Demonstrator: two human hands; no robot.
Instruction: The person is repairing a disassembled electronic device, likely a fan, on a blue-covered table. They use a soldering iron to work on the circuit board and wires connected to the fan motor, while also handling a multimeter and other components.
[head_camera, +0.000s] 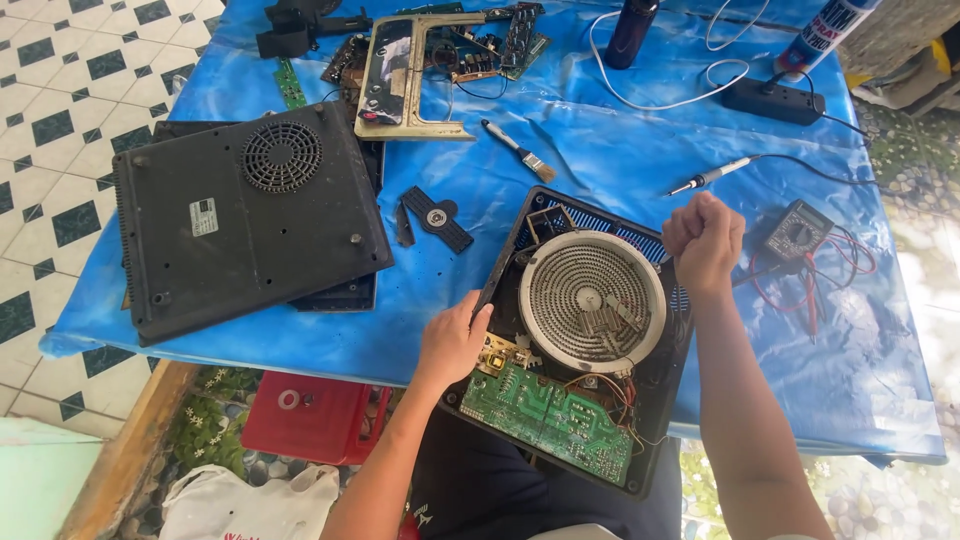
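Head view: nearest me, the green circuit board (545, 415) sits at the near end of the opened cooktop base (585, 335), long axis running near-left to far-right. I note left hand (452, 343) gripping its left edge, right hand (705, 240) clenched over its far-right rim. Blue tarp-covered table (600, 150); tiled floor (60, 80) on the left.
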